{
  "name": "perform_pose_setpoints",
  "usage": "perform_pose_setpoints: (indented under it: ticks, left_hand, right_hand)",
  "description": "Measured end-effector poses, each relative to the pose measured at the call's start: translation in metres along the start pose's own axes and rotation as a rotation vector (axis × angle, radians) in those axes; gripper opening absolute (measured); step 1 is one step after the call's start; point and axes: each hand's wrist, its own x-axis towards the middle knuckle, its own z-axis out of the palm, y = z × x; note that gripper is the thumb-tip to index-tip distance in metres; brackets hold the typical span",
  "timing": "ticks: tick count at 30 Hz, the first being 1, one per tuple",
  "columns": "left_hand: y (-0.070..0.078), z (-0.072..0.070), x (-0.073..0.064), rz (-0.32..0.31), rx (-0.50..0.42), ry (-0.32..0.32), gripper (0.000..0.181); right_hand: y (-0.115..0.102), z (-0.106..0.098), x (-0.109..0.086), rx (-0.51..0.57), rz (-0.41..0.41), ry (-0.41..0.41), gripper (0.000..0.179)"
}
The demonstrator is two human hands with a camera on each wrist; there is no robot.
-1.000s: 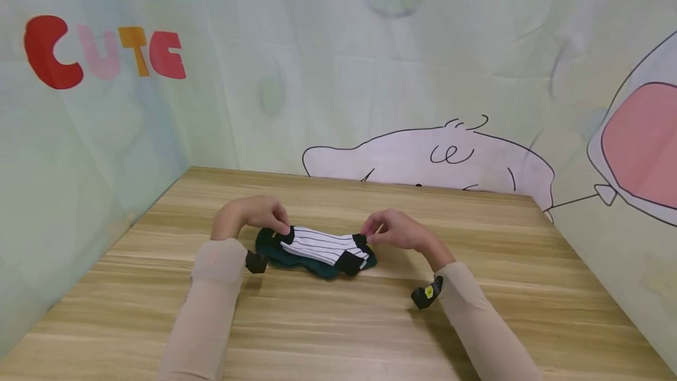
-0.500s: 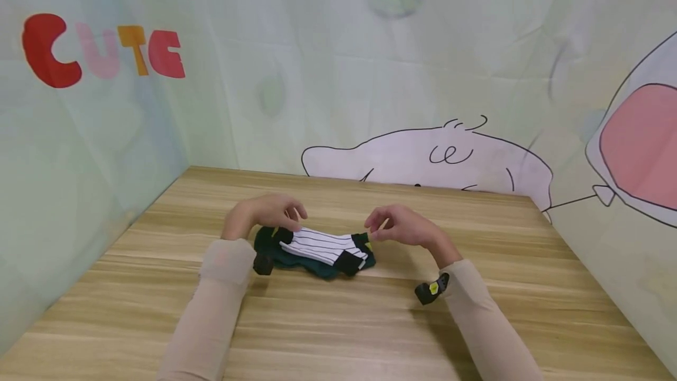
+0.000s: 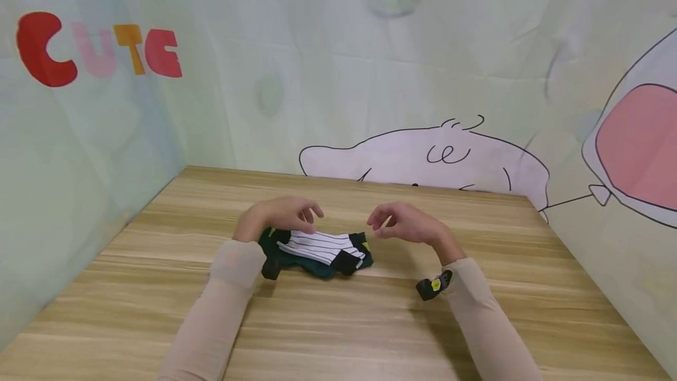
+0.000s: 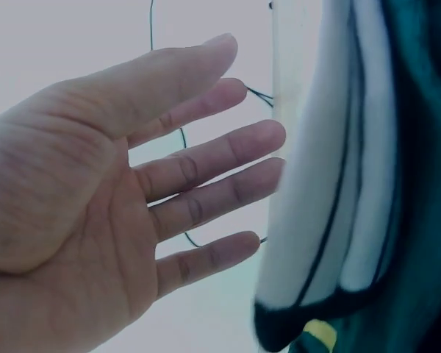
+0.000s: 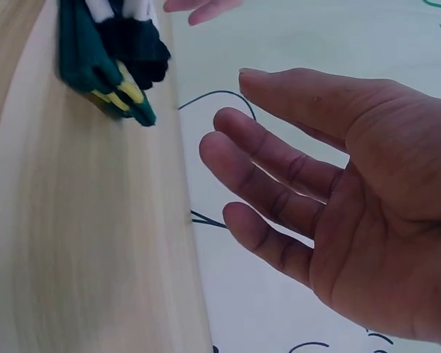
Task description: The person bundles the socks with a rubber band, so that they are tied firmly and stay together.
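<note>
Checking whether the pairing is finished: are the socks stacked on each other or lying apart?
Stacked. The striped sock lies on top of the dark green sock on the table; both hands hover open above them.

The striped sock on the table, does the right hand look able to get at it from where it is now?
Probably yes. The right hand hovers open just beside the striped sock, which lies on top of the dark green sock, and nothing stands between them on the table.
</note>
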Motion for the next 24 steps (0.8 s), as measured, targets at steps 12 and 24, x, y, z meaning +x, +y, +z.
perform_pose_setpoints:
  ticks: [12, 24]
  left_hand:
    - [0.006, 0.011, 0.016, 0.007, 0.025, -0.030, 0.042]
    - [0.018, 0.018, 0.022, 0.065, 0.068, -0.087, 0.040]
  right_hand:
    - [0.002, -0.014, -0.011, -0.028, 0.010, -0.044, 0.021]
    - [0.007, -0.021, -0.018, -0.021, 0.026, -0.098, 0.024]
